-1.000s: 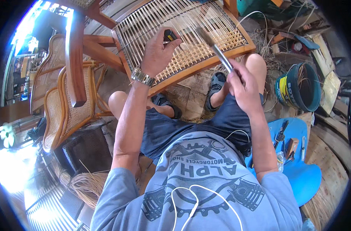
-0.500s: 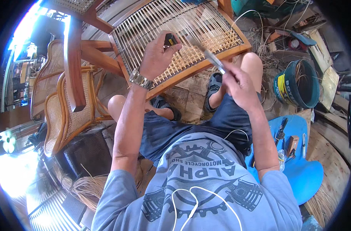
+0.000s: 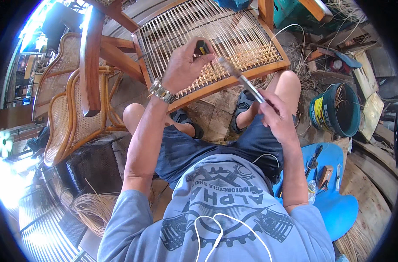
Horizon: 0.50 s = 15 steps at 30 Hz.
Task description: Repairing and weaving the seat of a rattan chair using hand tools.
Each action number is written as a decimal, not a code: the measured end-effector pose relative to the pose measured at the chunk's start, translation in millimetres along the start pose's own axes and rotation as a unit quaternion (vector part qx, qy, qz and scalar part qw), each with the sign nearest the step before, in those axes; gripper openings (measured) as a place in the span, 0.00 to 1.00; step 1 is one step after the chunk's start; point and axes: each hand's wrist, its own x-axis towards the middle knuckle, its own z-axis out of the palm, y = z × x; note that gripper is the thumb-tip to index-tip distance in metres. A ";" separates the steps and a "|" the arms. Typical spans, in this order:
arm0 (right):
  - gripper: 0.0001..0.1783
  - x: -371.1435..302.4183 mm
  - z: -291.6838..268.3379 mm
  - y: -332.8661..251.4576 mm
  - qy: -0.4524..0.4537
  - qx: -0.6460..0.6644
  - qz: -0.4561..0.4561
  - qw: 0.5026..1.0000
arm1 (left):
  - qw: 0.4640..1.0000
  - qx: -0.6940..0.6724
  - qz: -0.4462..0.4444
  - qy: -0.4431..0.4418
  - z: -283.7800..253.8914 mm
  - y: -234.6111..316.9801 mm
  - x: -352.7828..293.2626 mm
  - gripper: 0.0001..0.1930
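A wooden chair frame (image 3: 225, 84) lies across my knees, strung with cane strands and partly woven along its near side. Over the weave, my left hand (image 3: 186, 63) is closed around a screwdriver-like tool with a black and yellow handle (image 3: 202, 47); its lower end is hidden. My right hand (image 3: 277, 115) grips a hammer (image 3: 250, 88) by its silver shaft. The hammer's far end is blurred and lies close to my left fingertips, and its exact shape cannot be made out.
Cane-backed chairs (image 3: 76, 105) stand at the left, above a bundle of loose cane (image 3: 92, 209). To the right is a dark green bucket (image 3: 345, 109). A blue seat shell (image 3: 334, 209) near my right elbow carries pliers (image 3: 313, 159) and a wooden block plane (image 3: 325, 177).
The hammer's far end has come down toward my left hand, and my right hand has lowered slightly. My left hand still holds the black and yellow handle. The whole view has shifted a little.
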 end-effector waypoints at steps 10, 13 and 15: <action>0.21 10.4 8.9 -3.4 0.065 0.126 0.003 0.990 | 0.998 0.059 -0.014 0.012 8.1 -15.2 3.5 0.11; 0.21 14.0 21.6 8.3 0.047 0.056 -0.018 0.997 | 0.997 0.067 -0.008 -0.023 7.7 -15.2 10.2 0.12; 0.21 12.6 13.3 10.9 -0.030 0.029 0.011 0.999 | 0.998 0.059 0.002 -0.026 5.2 -12.0 12.7 0.11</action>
